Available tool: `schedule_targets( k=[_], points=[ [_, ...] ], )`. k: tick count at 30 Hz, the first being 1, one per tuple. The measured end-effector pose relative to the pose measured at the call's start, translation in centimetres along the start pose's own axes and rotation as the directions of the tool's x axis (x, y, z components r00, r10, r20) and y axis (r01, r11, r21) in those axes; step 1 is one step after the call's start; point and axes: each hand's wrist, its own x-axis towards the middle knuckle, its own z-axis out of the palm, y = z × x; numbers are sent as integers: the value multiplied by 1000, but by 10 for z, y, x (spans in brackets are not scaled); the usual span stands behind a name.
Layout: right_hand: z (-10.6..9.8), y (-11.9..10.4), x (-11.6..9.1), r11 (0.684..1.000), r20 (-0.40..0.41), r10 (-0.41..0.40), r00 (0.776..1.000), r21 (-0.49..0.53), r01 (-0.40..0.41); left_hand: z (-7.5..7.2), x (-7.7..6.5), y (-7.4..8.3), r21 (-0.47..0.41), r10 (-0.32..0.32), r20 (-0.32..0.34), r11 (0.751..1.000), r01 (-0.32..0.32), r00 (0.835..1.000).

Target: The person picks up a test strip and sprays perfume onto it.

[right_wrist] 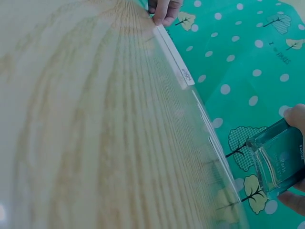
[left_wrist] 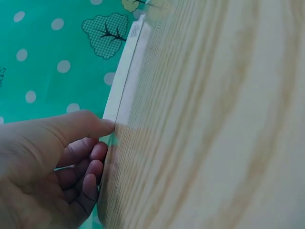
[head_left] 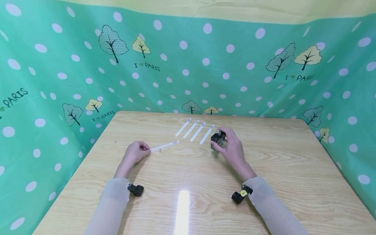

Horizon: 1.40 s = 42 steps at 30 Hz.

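Observation:
Near the table's left half, my left hand (head_left: pixel 135 153) pinches one end of a white paper perfume test strip (head_left: pixel 165 146) between thumb and fingers. Small dark print marks the strip's far end, which points right. The left wrist view shows the same strip (left_wrist: pixel 123 78) just above the tabletop. My right hand (head_left: pixel 234 150) grips a dark, squarish glass perfume bottle (head_left: pixel 215 142), thumb on one side and fingers on the other. In the right wrist view the bottle (right_wrist: pixel 274 160) looks tilted and bears the word "Paris". Part of it is hidden behind the fingers.
Several more white test strips (head_left: pixel 197 131) lie slanted side by side at the back middle of the wooden table (head_left: pixel 164 202). A green dotted cloth (head_left: pixel 205 81) hangs behind and at both sides. Black cameras (head_left: pixel 136 190) are strapped to both wrists.

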Motion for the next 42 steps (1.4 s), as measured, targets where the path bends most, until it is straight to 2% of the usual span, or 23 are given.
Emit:
schedule_targets(
  k=[14, 20, 26, 30, 36, 42],
  points=[
    [-4, -3, 1, 1000, -6, 6, 1000, 9, -6, -10, 4, 0, -66, -13, 18, 998, 14, 1000],
    [-5, -2, 2, 1000, -4, 11, 1000, 4, -11, -12, 9, 8, -162, 56, 26, 986, -51, 998],
    [-5, 0, 3, 1000, -8, -6, 1000, -5, 5, -7, 16, 28, -269, 132, 20, 956, -121, 991],
    [-6, 0, 3, 1000, 2, 5, 1000, 1, -5, -1, 19, 41, -374, 125, 56, 923, -95, 991],
    [-6, -1, 4, 1000, 10, 16, 1000, 4, -16, 12, 20, 63, -524, 127, 117, 850, -47, 985],
    [-7, -3, 5, 1000, 6, 16, 1000, -7, -16, 26, 21, 81, -575, 156, 146, 817, -45, 977]
  ],
)
